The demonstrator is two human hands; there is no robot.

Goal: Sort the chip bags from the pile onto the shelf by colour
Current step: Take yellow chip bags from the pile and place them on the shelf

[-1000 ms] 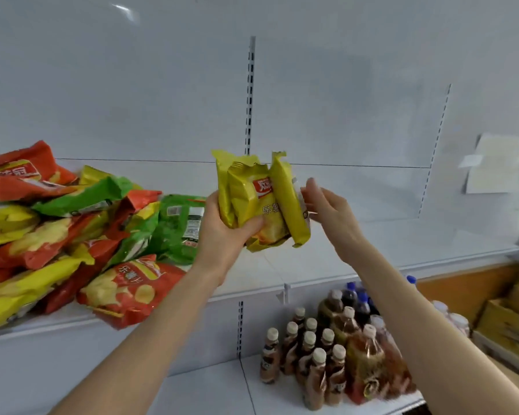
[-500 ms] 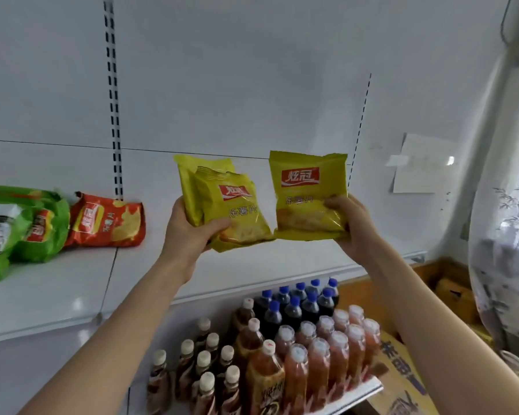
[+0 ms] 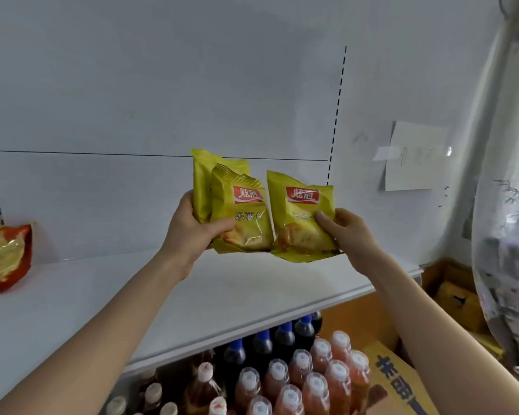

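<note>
From the head camera, the person holds three yellow chip bags upright over the right-hand stretch of the white shelf [image 3: 210,298], printed faces towards the camera. The likely reason is to set them down together as the yellow group, well apart from the red bag [image 3: 3,256] lying at the shelf's far left. None of the three clearly rests on the board yet. The lower edges hang close above it, and actual contact cannot be told.

The left hand [image 3: 189,232] grips two bags at once. The front yellow bag [image 3: 243,217] overlaps the rear yellow bag [image 3: 201,181], which shows only as a strip behind and above it. The thumb lies across the front bag's lower face, pinching both packets against fingers hidden behind them.

The right hand [image 3: 352,235] holds the third yellow bag [image 3: 300,214] just beside the other two, their edges touching or nearly so. Its thumb presses on the bag's front near the right edge, and the curled fingers support it from behind and below (only their knuckles show).

The pile itself is out of view. Under the shelf stand rows of bottles [image 3: 300,372], with a cardboard box [image 3: 402,381] to their right. A paper note [image 3: 414,157] is stuck on the wall.
</note>
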